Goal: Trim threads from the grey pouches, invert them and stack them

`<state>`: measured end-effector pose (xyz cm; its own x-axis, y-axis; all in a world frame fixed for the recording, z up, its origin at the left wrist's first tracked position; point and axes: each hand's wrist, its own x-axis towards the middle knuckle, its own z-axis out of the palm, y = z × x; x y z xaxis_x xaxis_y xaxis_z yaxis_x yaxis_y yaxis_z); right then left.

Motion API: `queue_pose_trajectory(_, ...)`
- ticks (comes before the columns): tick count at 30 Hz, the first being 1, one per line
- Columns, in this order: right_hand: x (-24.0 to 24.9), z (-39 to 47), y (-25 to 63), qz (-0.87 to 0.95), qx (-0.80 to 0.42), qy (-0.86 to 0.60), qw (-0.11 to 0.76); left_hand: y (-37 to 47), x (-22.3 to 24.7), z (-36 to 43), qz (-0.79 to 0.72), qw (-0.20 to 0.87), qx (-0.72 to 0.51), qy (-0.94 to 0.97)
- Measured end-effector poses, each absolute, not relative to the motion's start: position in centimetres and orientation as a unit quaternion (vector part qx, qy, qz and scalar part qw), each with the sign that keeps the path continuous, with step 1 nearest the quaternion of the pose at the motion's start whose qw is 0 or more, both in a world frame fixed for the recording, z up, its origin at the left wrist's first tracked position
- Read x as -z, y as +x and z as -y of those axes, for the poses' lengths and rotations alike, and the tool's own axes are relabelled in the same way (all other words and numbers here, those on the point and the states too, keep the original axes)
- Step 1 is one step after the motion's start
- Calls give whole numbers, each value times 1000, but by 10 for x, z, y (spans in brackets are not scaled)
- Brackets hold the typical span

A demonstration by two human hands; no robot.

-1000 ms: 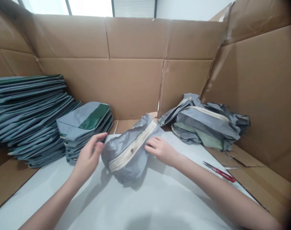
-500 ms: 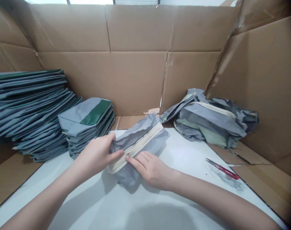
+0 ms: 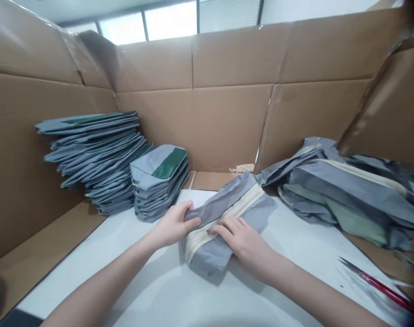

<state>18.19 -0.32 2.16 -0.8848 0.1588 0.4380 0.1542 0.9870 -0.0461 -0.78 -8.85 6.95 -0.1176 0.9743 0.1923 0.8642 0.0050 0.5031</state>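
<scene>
Gray pouch: it is lying aslant on the white table, right in front of you, its near end pointing down and left.
Cream zipper: it is running lengthwise along the top of the pouch.
Left hand: you are pinching the pouch's left side, thumb on top beside the zipper, fingers closing behind the cloth.
Right hand: you are bending the fingers over the zipper, fingertips touching it; whether they are gripping the slider, you cannot tell.
Green panel: it is showing plain color atop the short stack.
Tall stack: it is leaning over the table's left edge, just beside the short one.
Gray heap: it is spreading past the table's right edge, near the pouch's far end.
Red-handled snips: they are lying near the right edge, well apart from the pouch, white tabletop stretching between.
Cardboard walls: they are bounding your reach behind and on both sides.
</scene>
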Motion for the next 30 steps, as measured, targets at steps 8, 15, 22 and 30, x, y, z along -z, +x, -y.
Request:
queue_pose_trajectory(8,-6,8,171,981,13,-42,189,7,-85,72,-681,85,-101,720)
queue_pose_trajectory(15,18,17,196,927,211,-58,304,-16,-87,72,-773,-79,-61,626)
queue_pose_trajectory(22,-10,16,217,973,158,32,165,-1,-87,64,-772,-185,-47,606)
queue_pose_trajectory(30,17,27,241,974,107,-44,197,-2,-80,23,-777,-184,-39,601)
